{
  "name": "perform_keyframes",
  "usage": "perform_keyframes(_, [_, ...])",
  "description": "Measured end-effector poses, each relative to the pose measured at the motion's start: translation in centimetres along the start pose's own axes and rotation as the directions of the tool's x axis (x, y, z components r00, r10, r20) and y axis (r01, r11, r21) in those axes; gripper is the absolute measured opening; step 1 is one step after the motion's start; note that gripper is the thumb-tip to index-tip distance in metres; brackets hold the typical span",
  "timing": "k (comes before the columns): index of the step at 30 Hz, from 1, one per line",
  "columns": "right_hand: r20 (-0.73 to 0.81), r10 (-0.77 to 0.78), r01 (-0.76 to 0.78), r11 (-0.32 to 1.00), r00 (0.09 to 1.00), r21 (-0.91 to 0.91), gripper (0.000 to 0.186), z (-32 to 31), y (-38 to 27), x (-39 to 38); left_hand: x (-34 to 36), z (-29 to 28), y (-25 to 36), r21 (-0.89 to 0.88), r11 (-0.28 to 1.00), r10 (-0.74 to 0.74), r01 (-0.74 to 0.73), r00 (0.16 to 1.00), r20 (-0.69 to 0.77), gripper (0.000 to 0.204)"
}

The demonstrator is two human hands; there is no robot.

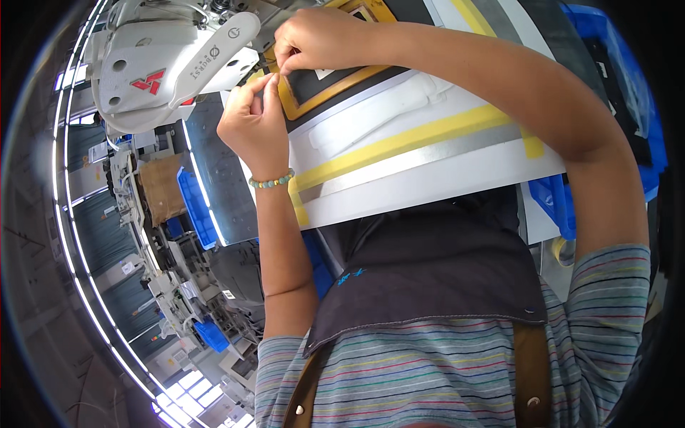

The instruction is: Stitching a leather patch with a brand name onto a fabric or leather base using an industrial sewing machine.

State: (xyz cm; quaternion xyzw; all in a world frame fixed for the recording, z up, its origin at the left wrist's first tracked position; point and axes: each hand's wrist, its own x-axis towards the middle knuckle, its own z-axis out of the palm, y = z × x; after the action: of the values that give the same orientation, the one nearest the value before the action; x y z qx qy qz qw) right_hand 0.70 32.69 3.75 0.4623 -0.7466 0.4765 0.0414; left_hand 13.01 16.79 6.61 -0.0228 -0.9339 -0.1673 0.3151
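Observation:
My left hand (251, 125) is closed in a pinch, thumb and fingertips together, beside the head of a white sewing machine (143, 78). Just above it my right hand (321, 41) reaches across from the right, its fingers also pinched. The two sets of fingertips nearly meet; whatever lies between them is too small to make out. Beneath the hands lies a yellow-orange frame (314, 107) around dark material (308, 85). My right hand covers part of the frame. A beaded bracelet (271, 181) circles my left wrist.
A white work board (399, 187) with yellow tape strips (399, 146) spans the front. On it lies a translucent white strip (378, 118). Blue bins (553, 203) stand at the right, holding dark pieces. Another blue bin (197, 207) is at the left, beyond the table edge.

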Motion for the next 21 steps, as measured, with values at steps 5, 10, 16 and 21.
perform_keyframes(5, [-0.109, 0.167, -0.166, 0.986, 0.98, 0.016, 0.016, 0.7, 0.5, 2.0, 0.4, 0.3, -0.4, 0.093, 0.994, 0.059, -0.05, 0.993, -0.1, 0.007])
perform_keyframes(10, [0.048, 0.103, -0.103, 0.995, 0.994, 0.002, 0.008, 1.5, 2.2, 3.8, 1.0, 1.5, 0.1, 0.146, 0.982, 0.146, -0.122, 0.975, -0.168, 0.007])
perform_keyframes(16, [0.016, 0.118, -0.119, 0.993, 0.993, 0.018, 0.01, 2.3, 2.3, 3.4, 0.7, 1.7, -0.7, 0.277, 0.945, 0.226, -0.176, 0.961, -0.159, 0.006])
perform_keyframes(21, [0.032, 0.105, -0.106, 0.994, 0.994, 0.019, 0.01, 2.3, 2.5, 3.5, 0.4, 1.5, -1.0, 0.37, 0.914, 0.228, -0.169, 0.966, -0.121, 0.004])
